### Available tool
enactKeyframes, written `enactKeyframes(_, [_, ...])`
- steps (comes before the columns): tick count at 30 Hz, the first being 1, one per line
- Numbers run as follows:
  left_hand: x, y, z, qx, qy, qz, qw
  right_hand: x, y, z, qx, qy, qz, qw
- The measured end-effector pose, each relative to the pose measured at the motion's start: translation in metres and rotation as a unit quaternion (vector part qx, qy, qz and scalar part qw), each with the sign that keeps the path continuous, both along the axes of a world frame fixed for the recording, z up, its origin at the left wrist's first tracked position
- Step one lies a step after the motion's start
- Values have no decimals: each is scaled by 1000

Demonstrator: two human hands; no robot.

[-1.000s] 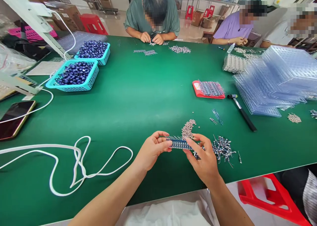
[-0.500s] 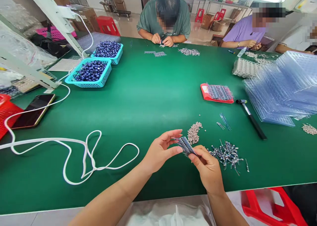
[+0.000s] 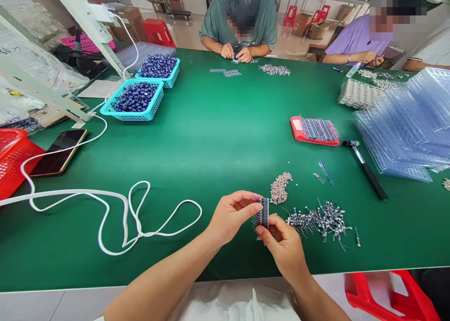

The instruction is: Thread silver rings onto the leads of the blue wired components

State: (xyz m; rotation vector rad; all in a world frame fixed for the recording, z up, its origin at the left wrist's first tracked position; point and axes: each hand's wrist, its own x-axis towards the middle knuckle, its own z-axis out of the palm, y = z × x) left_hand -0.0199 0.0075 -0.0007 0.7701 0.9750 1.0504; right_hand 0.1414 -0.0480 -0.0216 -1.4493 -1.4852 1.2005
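Between my two hands I hold a small circuit board panel [image 3: 263, 213], narrow and upright, with thin wire leads sticking out on its left. My left hand [image 3: 234, 216] pinches its upper left part between thumb and fingers. The lower end is gripped by my right hand [image 3: 283, 243]. Just beyond lies a heap of small round beige parts [image 3: 280, 188]. To the right of my right hand spreads a pile of small wired components [image 3: 325, 220], a single one lying apart. Farther off are a few thin board strips [image 3: 326, 172].
A hammer [image 3: 367, 171] and a red pack topped with wired boards [image 3: 316, 130] lie on the right, beside stacked clear plastic trays [image 3: 404, 129]. White cable [image 3: 147, 235] loops across the left. Turquoise baskets [image 3: 154, 108] hold dark blue parts. Two co-workers sit opposite; another arm shows at right.
The panel has turned from slanted to upright. My left fingers have closed onto its upper part, and my right hand has shifted lower. The whole view has swung slightly left.
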Motion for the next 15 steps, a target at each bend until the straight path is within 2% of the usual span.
enactKeyframes(4, [1,2,-4,-6,26,-2,1000,20,2,15,9,-89,116,989])
enactKeyframes(6, [1,3,-5,-18,41,-12,999,42,7,23,49,-127,86,987])
enactKeyframes(8, [2,4,-6,-32,59,-22,998,68,14,28,73,-205,-8,976])
enactKeyframes(10, [4,6,-6,-43,80,-34,995,90,22,30,104,-272,-84,953])
enactKeyframes(12, [7,8,-6,-49,100,-51,992,103,29,28,118,-297,-88,944])
enactKeyframes(15, [13,13,-5,-39,129,-71,988,103,39,22,117,-313,1,943])
